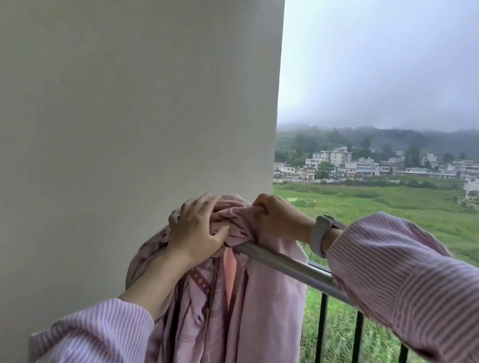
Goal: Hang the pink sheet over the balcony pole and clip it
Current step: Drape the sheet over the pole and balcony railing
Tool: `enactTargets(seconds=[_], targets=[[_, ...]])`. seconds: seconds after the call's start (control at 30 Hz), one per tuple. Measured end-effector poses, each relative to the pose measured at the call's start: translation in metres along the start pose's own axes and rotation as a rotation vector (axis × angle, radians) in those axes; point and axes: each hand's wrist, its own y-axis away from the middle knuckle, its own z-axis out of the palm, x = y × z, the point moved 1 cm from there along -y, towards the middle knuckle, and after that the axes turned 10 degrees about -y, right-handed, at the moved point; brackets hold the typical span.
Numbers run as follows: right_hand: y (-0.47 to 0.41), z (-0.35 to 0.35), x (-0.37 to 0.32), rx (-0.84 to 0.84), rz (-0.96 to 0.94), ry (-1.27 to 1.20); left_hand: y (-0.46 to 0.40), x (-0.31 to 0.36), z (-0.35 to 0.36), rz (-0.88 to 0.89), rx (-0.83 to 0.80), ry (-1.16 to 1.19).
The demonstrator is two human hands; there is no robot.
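Observation:
The pink sheet [263, 320] hangs bunched over the left end of the silver balcony pole [291, 266], right beside the wall. Its folds drop down in front of the railing, with a patterned band showing among them. My left hand [196, 230] lies on top of the bunched fabric, fingers spread and pressing into it. My right hand [279, 219] is closed around a gathered fold of the sheet just above the pole. A watch sits on my right wrist. No clip is visible.
A plain white wall [120, 106] fills the left half of the view, touching the sheet. Black railing bars [319, 342] stand under the pole. Beyond lie a green field and distant buildings under a misty sky.

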Motion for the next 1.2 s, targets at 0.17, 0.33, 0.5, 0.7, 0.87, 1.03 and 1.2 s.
enactTargets(seconds=[0.17,0.33,0.5,0.7,0.87,1.03,1.2], targets=[[0.001,-0.022,0.002,0.107,-0.099,0.080,0.004,-0.015,-0.004,-0.182,-0.319,0.178],[0.011,-0.054,0.006,0.219,-0.194,0.109,0.013,0.014,-0.021,-0.006,-0.144,0.250],[0.029,-0.084,0.015,0.103,-0.122,0.203,0.045,0.048,-0.024,0.083,0.079,0.246],[0.064,-0.059,-0.010,-0.159,-0.096,0.002,0.074,0.052,-0.027,0.046,0.278,0.282],[0.089,-0.033,-0.017,-0.198,-0.290,0.310,0.093,0.052,-0.033,0.085,0.283,0.415],[0.100,-0.045,-0.013,-0.071,-0.368,0.401,0.117,0.068,-0.031,0.174,0.239,0.609],[0.120,-0.068,-0.005,0.005,-0.355,0.404,0.119,0.091,-0.037,0.167,0.243,0.657]])
